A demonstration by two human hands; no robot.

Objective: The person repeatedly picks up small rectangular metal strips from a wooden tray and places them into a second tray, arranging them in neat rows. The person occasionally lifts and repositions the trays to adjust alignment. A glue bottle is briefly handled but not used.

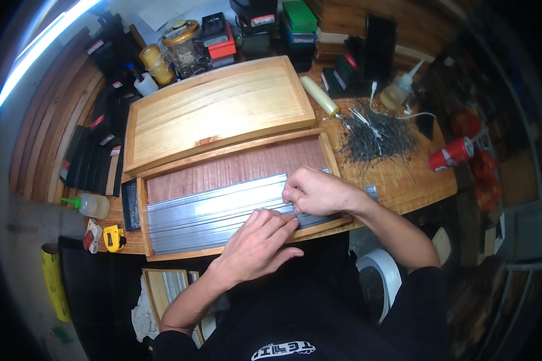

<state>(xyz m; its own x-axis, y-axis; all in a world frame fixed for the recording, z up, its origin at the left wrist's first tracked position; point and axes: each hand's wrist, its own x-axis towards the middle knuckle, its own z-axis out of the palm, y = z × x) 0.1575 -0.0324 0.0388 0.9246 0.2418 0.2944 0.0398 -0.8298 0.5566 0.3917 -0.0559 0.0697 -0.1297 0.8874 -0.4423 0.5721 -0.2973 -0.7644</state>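
Observation:
Silver-grey ribbed strips [198, 216] lie side by side along the near part of a shallow wooden tray [144, 225]. The tray's reddish-brown wood-grain bottom [235, 173] shows behind them. My left hand [262, 239] rests palm down on the strips near the tray's front edge, its fingers stretched out and the thumb apart. Just beyond it, to the right, my right hand [320, 192] is bent over the strips with fingers curled. Whether anything is pinched in its fingertips is hidden. Part of a grey strip end [371, 192] shows beyond the right forearm.
A second wooden tray [217, 113] stands behind. To the right are a heap of thin dark strands [377, 135], a pale yellow cylinder [320, 96], a squeeze bottle [397, 92] and a red can [451, 154]. A yellow tape measure [114, 238] and a green-tipped bottle [92, 205] stand left.

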